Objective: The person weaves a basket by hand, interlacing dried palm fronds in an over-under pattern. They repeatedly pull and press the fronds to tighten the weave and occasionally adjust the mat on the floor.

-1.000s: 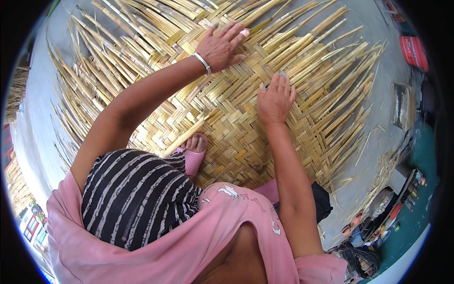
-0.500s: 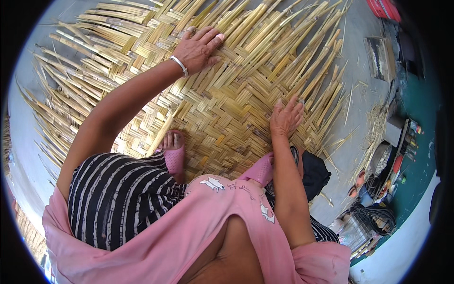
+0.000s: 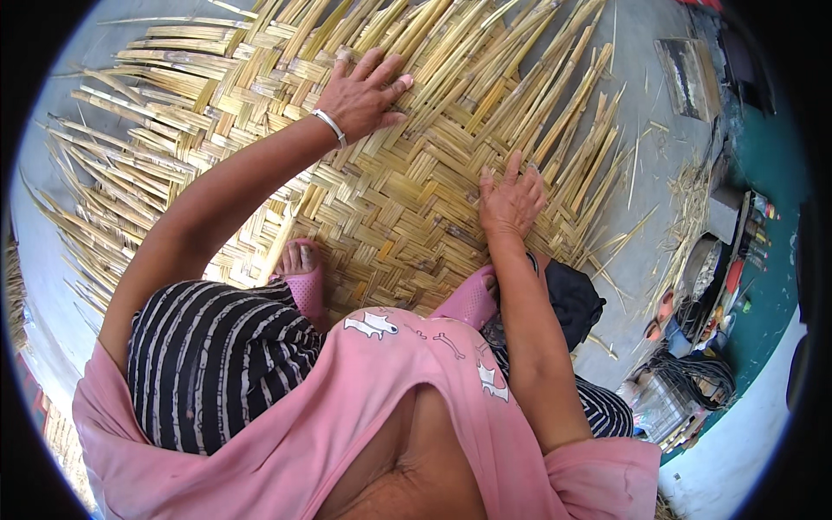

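Note:
A woven mat (image 3: 390, 208) of flat yellow-green plant strips, perhaps split reed or cane, lies on the floor beneath me. Its loose strip ends (image 3: 152, 104) fan out past the woven part on the far, left and right sides. On the far part of the mat rests my left hand (image 3: 362, 95), a white bangle at its wrist, its fingers spread over the strips. My right hand (image 3: 510, 201) lies on the right part, near where the weave runs out into loose ends, with its fingers apart. Neither hand grips a strip.
My feet in pink slippers (image 3: 303, 290) stand on the near part of the mat. Beside my right forearm is a dark object (image 3: 574, 299). Straw scraps (image 3: 685, 225) litter the grey floor at right, near a flat board (image 3: 689, 80) and a cluttered shelf (image 3: 728, 277).
My right hand has shifted slightly left and away from me across the mat. The left hand stays about where it was, its fingers a little more spread. The view has shifted slightly.

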